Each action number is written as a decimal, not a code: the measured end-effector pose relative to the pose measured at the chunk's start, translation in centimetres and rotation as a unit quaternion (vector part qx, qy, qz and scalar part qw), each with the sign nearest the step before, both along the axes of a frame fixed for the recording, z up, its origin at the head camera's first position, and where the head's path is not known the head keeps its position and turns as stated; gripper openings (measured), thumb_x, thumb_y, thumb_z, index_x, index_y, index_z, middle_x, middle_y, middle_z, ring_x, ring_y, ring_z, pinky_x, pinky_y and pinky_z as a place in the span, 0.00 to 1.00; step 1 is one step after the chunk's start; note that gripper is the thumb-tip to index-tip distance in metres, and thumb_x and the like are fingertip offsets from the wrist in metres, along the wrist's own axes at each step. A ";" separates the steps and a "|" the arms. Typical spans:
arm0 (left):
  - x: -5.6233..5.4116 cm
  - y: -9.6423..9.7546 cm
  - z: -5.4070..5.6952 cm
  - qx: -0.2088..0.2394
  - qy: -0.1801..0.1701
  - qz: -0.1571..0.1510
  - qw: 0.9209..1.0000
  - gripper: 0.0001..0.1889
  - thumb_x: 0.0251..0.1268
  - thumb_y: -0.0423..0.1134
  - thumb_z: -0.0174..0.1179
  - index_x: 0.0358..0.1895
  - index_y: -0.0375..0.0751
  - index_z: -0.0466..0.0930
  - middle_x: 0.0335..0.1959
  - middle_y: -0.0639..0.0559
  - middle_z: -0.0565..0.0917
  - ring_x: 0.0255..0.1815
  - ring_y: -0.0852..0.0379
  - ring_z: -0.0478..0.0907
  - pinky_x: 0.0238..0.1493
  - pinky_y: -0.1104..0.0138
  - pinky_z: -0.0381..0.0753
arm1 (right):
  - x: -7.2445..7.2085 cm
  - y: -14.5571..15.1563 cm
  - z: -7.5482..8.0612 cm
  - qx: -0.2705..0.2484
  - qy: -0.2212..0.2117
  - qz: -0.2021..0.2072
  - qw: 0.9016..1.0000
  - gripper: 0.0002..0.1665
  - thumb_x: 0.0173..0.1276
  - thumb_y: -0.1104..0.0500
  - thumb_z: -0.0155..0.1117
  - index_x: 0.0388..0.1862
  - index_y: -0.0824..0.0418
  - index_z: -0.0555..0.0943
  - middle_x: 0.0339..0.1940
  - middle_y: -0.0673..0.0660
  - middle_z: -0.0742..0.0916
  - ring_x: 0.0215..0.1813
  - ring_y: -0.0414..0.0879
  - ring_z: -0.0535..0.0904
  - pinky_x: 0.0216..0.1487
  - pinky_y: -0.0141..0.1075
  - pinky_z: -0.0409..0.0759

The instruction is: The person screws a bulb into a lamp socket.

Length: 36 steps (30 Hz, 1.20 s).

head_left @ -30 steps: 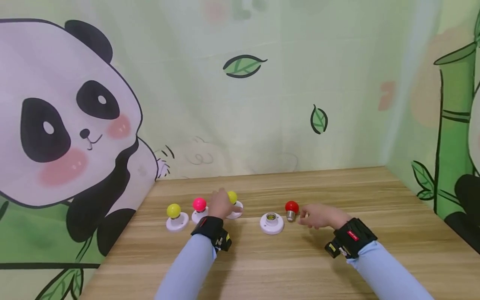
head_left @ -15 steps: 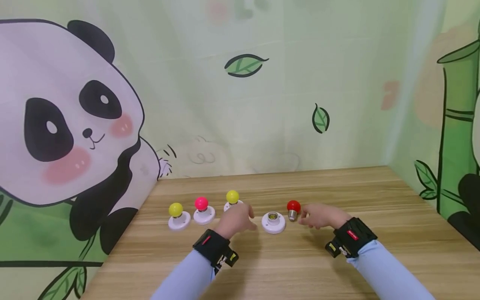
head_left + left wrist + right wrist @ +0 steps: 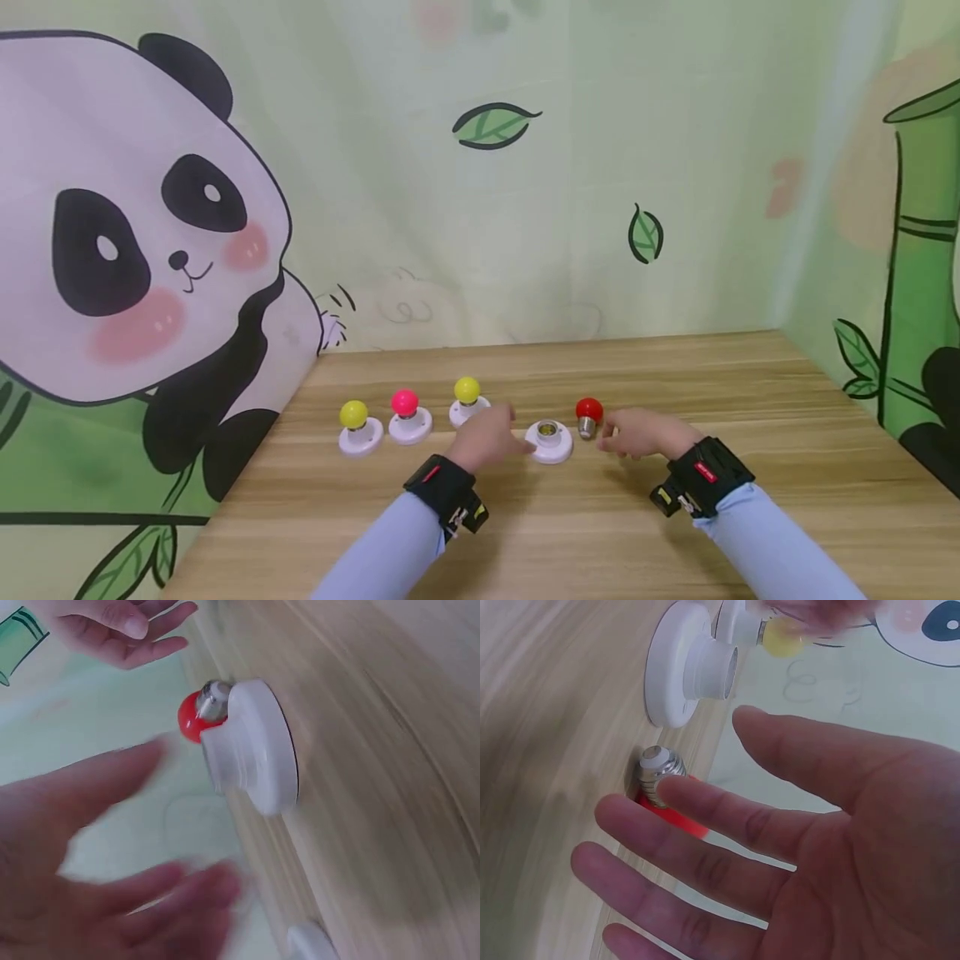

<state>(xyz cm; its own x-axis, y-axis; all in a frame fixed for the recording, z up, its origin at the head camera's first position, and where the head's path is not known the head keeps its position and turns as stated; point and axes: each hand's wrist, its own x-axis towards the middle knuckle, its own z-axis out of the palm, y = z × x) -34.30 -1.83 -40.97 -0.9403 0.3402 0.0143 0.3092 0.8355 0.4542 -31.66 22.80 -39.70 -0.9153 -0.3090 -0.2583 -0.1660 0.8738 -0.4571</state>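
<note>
My left hand hovers beside the bare white lamp socket, thumb and fingers spread apart with nothing between them. In the left wrist view the socket stands just past the blurred fingertips. A red light bulb lies on the table right of that socket, its silver screw base toward me. Close to the bulb's right is my right hand, holding nothing. The right wrist view shows its fingers relaxed and parted, overlapping the red bulb and its threaded end.
Left of the bare socket, three white sockets carry bulbs: a yellow bulb, a pink bulb and another yellow bulb. All stand on a wood-grain table. A panda-printed cloth hangs behind and at the sides.
My left hand has moved right, from the farther yellow bulb to beside the bare socket, leaving that bulb upright in its socket. The right hand stays by the red bulb.
</note>
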 end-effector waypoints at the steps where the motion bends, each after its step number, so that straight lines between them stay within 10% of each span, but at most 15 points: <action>1: -0.2 0.6 0.1 0.023 0.011 0.010 1.000 0.33 0.50 0.50 0.73 0.56 0.34 0.74 0.50 0.41 0.83 0.45 0.48 0.81 0.45 0.58 0.80 | 0.0 0.0 0.0 -0.002 0.000 -0.001 1.000 0.12 0.70 0.54 0.61 0.44 0.62 0.78 0.30 0.56 0.82 0.31 0.47 0.76 0.34 0.37 0.75; 5: -1.1 2.8 0.1 0.070 0.042 0.035 0.996 0.50 0.46 0.58 0.73 0.67 0.32 0.62 0.62 0.36 0.73 0.57 0.44 0.76 0.55 0.55 0.78 | 0.0 0.0 0.3 -0.006 0.003 0.003 1.000 0.12 0.70 0.54 0.61 0.44 0.62 0.78 0.30 0.56 0.82 0.31 0.47 0.76 0.34 0.37 0.75; 8: -1.5 4.1 -0.8 -0.003 0.050 0.043 0.998 0.55 0.37 0.65 0.74 0.65 0.31 0.65 0.58 0.37 0.75 0.55 0.45 0.75 0.53 0.56 0.79 | 0.0 0.0 0.4 -0.005 0.006 0.004 1.000 0.12 0.70 0.54 0.61 0.43 0.62 0.78 0.29 0.56 0.83 0.30 0.47 0.77 0.33 0.36 0.75; 13: -1.7 5.3 -2.8 -0.130 0.063 0.042 0.989 0.49 0.26 0.69 0.76 0.51 0.34 0.76 0.46 0.41 0.78 0.47 0.47 0.75 0.41 0.58 0.80 | 0.0 0.1 0.4 0.001 0.012 0.010 1.000 0.12 0.70 0.53 0.61 0.43 0.62 0.78 0.29 0.56 0.83 0.31 0.47 0.77 0.33 0.36 0.75; 20: -2.2 5.4 -3.8 -0.105 0.041 0.040 0.993 0.35 0.32 0.60 0.78 0.38 0.35 0.81 0.38 0.44 0.79 0.38 0.51 0.75 0.34 0.61 0.79 | -0.1 0.1 0.1 0.009 0.013 0.006 1.000 0.13 0.70 0.52 0.61 0.44 0.61 0.78 0.30 0.55 0.83 0.32 0.47 0.77 0.34 0.38 0.75; 26: -2.2 4.1 -1.9 -0.025 -0.003 -0.002 1.000 0.23 0.36 0.51 0.79 0.27 0.37 0.80 0.24 0.52 0.74 0.25 0.57 0.68 0.25 0.68 0.68 | 0.1 0.4 -0.1 0.004 0.008 -0.003 1.000 0.13 0.70 0.53 0.61 0.45 0.61 0.78 0.30 0.55 0.83 0.32 0.47 0.77 0.35 0.38 0.76; 36: 0.0 2.0 3.2 0.060 -0.016 0.004 0.998 0.39 0.40 0.52 0.78 0.55 0.33 0.75 0.43 0.47 0.83 0.37 0.55 0.77 0.40 0.63 0.78 | 0.5 0.0 -0.4 -0.004 0.003 -0.002 1.000 0.12 0.70 0.55 0.61 0.43 0.62 0.78 0.28 0.55 0.81 0.30 0.45 0.75 0.33 0.36 0.74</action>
<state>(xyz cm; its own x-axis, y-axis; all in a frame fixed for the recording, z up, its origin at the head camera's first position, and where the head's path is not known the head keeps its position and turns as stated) -34.30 0.15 -37.79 -0.9438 0.3295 0.0242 0.2855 0.7766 0.5616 -31.14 22.84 -40.08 -0.9185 -0.3066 -0.2497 -0.1649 0.8710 -0.4628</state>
